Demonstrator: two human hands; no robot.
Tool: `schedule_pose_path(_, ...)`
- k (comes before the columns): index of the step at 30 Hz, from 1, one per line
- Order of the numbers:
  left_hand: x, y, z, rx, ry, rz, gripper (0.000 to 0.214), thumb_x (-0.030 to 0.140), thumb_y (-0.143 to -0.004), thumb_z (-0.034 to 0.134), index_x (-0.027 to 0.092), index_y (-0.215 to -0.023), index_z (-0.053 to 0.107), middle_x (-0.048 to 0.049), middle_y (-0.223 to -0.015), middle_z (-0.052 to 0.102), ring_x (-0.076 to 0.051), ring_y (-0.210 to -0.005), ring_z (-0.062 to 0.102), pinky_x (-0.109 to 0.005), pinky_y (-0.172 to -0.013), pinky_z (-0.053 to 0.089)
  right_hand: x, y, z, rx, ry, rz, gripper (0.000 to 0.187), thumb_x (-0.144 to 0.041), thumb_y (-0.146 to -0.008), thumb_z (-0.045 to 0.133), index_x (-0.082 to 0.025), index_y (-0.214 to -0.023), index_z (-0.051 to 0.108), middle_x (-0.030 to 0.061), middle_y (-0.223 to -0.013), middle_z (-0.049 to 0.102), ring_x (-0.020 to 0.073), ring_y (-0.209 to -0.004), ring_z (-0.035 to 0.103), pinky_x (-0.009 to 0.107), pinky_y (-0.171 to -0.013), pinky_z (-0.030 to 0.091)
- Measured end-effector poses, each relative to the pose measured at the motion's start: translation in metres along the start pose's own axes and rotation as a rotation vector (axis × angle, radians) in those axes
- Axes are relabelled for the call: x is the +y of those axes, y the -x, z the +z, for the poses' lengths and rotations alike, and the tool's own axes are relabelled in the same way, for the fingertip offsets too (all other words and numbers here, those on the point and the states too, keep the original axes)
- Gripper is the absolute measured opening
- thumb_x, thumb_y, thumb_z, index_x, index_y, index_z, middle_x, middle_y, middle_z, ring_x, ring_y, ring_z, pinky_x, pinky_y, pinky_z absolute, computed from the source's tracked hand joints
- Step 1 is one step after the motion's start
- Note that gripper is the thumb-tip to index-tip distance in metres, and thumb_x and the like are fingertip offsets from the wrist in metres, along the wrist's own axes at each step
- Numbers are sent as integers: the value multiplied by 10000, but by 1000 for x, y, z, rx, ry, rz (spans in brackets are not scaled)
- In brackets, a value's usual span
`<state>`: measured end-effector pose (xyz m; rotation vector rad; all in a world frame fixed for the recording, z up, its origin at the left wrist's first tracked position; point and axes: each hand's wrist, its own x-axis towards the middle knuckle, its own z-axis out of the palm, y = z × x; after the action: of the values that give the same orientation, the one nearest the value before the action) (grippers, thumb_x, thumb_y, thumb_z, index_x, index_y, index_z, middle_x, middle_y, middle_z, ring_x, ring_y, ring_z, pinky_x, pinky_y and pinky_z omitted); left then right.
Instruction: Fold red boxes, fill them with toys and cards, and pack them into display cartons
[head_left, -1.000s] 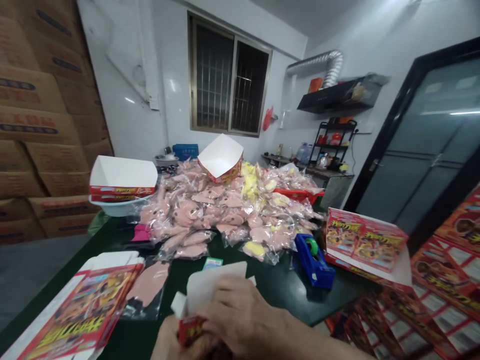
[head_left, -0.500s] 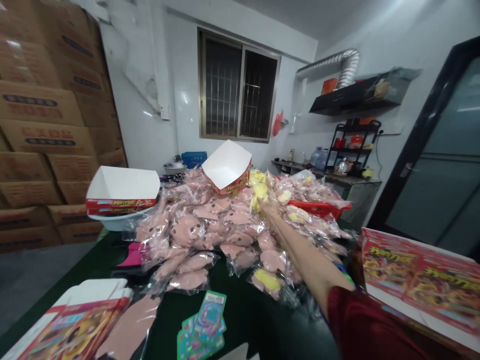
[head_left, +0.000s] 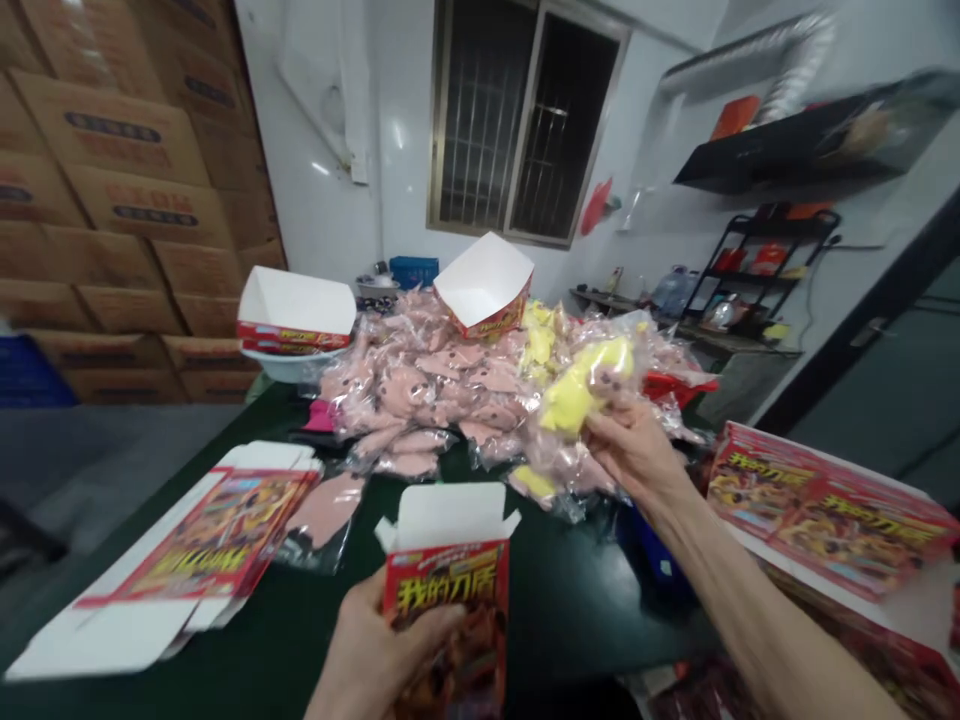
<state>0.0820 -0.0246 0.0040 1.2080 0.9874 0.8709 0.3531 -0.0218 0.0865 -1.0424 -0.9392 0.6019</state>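
Note:
Near the bottom centre, my left hand (head_left: 375,640) grips a red printed box (head_left: 469,620), standing upright with its white top flap (head_left: 451,510) raised and side tabs spread. My right hand (head_left: 637,450) pinches a clear plastic packet with a yellow flat piece (head_left: 585,385) inside, held up over the pile. Behind it spreads a heap of bagged pink pieces (head_left: 420,385), some with dark dots. More bagged yellow pieces (head_left: 538,345) lie at the heap's right side.
Flattened red cartons (head_left: 217,540) lie left, beside a bagged pink piece (head_left: 326,510). Stacked printed cartons (head_left: 817,510) stand right. Open white-lined trays (head_left: 484,285) sit on the heap and on a pale blue basin (head_left: 292,367). Brown boxes (head_left: 135,200) are stacked far left.
My right hand has drawn back from the heap, lifting a yellow packet. My left hand has come into view with an open-topped box. The cards at the front are out of sight.

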Motion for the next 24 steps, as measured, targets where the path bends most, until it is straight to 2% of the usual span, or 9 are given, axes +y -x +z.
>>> schedule_pose_path(2, 6, 5, 2, -103, 63, -27, 446, 405, -456, 830, 126, -784, 709, -83, -707, 738, -256, -672, 693, -325, -650, 577, -6, 38, 22, -126, -36, -88, 241, -319, -595, 812, -238, -800, 714, -1, -792, 723, 177, -714, 678, 311, -668, 574)
schedule_pose_path(4, 9, 12, 1, -181, 133, -31, 425, 381, -489, 823, 120, -806, 712, -96, -757, 742, -241, -697, 696, -309, -669, 570, -6, 66, 41, -192, 24, -199, 109, -261, -677, 767, -269, -779, 730, -18, -824, 729, 166, -762, 680, 300, -707, 575)
schedule_pose_path(8, 7, 26, -5, -194, 189, -8, 401, 359, -527, 815, 117, -828, 706, -105, -826, 744, -222, -680, 695, -287, -634, 563, 4, 95, 60, -302, 285, -355, 153, -197, -731, 714, -269, -865, 735, -14, -884, 724, 156, -785, 669, 282, -733, 560)
schedule_pose_path(13, -3, 27, -18, -129, -13, 165, 375, 364, -606, 774, 127, -882, 686, -73, -811, 744, -214, -691, 691, -273, -627, 556, 1, 112, 60, -476, 517, -212, 174, -215, -835, 571, -215, -945, 705, 26, -925, 703, 174, -853, 648, 303, -756, 535)
schedule_pose_path(16, -5, 24, -24, -54, -192, 302, 348, 364, -634, 753, 138, -888, 679, -50, -791, 741, -203, -698, 683, -265, -646, 551, -15, 116, 56, -447, 655, -224, 268, -216, -781, 621, -210, -1049, 643, 42, -956, 666, 207, -933, 606, 365, -814, 508)
schedule_pose_path(19, -2, 23, -26, 7, -273, 391, 343, 370, -635, 747, 143, -883, 674, -38, -774, 739, -191, -673, 674, -255, -628, 548, -30, 115, 51, -227, 671, -419, 642, -211, -723, 688, -244, -1309, 429, 70, -1084, 580, 198, -917, 573, 364, -792, 503)
schedule_pose_path(20, -1, 24, -25, 12, -291, 411, 345, 372, -631, 749, 142, -878, 674, -36, -760, 736, -188, -661, 669, -250, -616, 545, -33, 114, 50, -182, 656, -508, 686, -189, -732, 681, -258, -1344, 378, 75, -1115, 554, 184, -895, 571, 348, -781, 504)
schedule_pose_path(22, 2, 25, -21, 11, -311, 446, 339, 379, -619, 755, 138, -845, 678, -29, -713, 726, -176, -619, 654, -236, -575, 535, -35, 115, 52, -218, 692, -688, 554, -123, -782, 622, -268, -1285, 441, 66, -1103, 551, 154, -861, 573, 310, -773, 500)
schedule_pose_path(24, 3, 26, -17, 26, -316, 480, 315, 384, -611, 757, 134, -788, 682, -18, -653, 707, -158, -564, 628, -219, -530, 518, -31, 120, 59, -388, 785, -811, 310, -88, -831, 556, -236, -1103, 561, 48, -1011, 600, 140, -852, 586, 275, -767, 494)
